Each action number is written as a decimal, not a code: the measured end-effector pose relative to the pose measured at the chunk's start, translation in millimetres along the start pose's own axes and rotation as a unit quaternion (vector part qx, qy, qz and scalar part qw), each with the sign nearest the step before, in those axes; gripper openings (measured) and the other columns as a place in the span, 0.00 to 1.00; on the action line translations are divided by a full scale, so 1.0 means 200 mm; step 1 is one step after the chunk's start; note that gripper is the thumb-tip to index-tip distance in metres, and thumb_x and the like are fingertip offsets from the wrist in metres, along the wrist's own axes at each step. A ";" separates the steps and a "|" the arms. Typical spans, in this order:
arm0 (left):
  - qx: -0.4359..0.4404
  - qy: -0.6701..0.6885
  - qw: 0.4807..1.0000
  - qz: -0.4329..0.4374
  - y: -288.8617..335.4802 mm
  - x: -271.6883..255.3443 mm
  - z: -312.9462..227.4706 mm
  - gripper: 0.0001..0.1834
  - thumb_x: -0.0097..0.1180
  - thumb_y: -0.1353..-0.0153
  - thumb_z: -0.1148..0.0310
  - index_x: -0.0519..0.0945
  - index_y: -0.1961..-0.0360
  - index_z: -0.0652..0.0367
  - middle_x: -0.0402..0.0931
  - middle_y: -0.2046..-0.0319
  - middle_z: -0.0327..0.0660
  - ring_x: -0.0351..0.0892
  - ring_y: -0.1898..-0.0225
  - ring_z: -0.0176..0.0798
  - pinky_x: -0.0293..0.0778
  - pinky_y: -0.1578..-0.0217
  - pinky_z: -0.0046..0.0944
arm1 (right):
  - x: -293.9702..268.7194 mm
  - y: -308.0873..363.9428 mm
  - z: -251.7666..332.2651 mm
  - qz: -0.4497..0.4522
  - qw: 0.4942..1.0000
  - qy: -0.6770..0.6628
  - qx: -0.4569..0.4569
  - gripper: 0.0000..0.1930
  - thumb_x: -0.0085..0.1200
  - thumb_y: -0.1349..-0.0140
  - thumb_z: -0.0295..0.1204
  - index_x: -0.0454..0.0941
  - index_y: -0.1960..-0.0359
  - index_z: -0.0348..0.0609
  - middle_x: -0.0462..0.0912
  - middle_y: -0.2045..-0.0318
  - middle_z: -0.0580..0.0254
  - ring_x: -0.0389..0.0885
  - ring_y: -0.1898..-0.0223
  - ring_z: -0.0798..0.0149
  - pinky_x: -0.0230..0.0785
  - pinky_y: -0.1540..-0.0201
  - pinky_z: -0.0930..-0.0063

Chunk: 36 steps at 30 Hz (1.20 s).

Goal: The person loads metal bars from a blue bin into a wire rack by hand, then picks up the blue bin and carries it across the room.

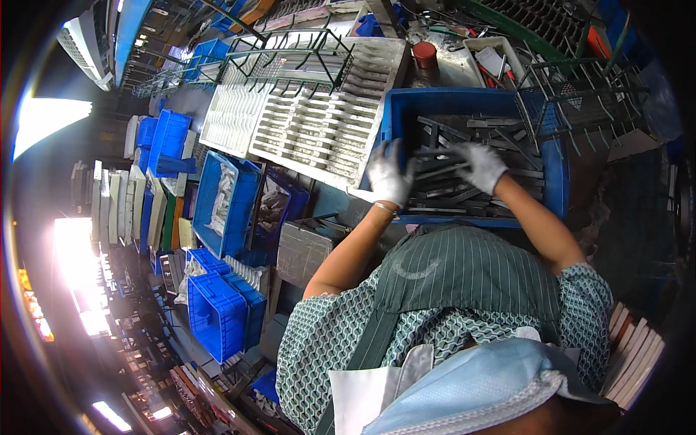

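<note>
A blue bin [554,170] in front of me holds a jumble of long, flat dark metal bars [464,197]. My left hand [390,174], in a white glove, is over the bin's left wall with its fingers spread and nothing seen in them. Inside the bin, toward the middle, my white-gloved right hand [480,167] has its fingers closed at the ends of a few bars, which point left toward my other hand. Those bars look smeared by motion, so their exact number cannot be told.
Left of the bin lies a white slotted tray [312,134], a green wire rack [290,61] standing on it. Another wire rack [580,98] overhangs the bin's far right corner. Behind the bin is a red-brown can [425,55]. Blue crates [217,312] are stacked at the left.
</note>
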State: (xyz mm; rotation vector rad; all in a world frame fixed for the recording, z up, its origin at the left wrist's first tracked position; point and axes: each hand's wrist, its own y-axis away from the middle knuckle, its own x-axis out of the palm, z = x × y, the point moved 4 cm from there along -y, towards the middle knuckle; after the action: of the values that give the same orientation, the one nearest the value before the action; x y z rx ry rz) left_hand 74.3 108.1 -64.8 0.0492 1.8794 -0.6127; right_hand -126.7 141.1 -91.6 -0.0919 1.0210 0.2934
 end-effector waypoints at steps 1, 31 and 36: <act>-0.080 -0.071 0.993 0.052 0.05 0.06 0.11 0.31 0.54 0.52 0.51 0.65 0.49 0.57 0.65 0.53 0.52 0.65 0.52 0.53 0.63 0.55 0.50 | -0.05 0.06 -0.09 -0.054 0.998 0.012 0.005 0.28 0.53 0.53 0.31 0.63 0.47 0.45 0.71 0.57 0.47 0.71 0.55 0.52 0.65 0.54 0.63; -0.347 0.144 0.921 0.101 0.23 0.37 0.41 0.29 0.54 0.54 0.48 0.70 0.60 0.63 0.74 0.70 0.57 0.75 0.67 0.57 0.70 0.66 0.47 | -0.02 0.83 -1.06 -0.257 0.863 -0.111 0.421 0.34 0.53 0.51 0.34 0.52 0.42 0.46 0.69 0.53 0.41 0.70 0.53 0.45 0.62 0.53 0.61; -0.331 0.136 0.929 0.099 0.22 0.38 0.44 0.28 0.54 0.54 0.48 0.71 0.64 0.64 0.74 0.73 0.57 0.75 0.70 0.58 0.69 0.69 0.48 | -0.03 0.82 -1.03 -0.256 0.867 -0.120 0.410 0.35 0.54 0.52 0.35 0.51 0.42 0.43 0.66 0.50 0.41 0.66 0.50 0.45 0.60 0.49 0.62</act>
State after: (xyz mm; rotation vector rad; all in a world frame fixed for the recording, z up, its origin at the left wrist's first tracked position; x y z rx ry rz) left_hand 134.2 90.0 -171.8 -0.1208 2.2298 0.1978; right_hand -346.0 253.8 -184.0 0.4357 0.7654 -0.6171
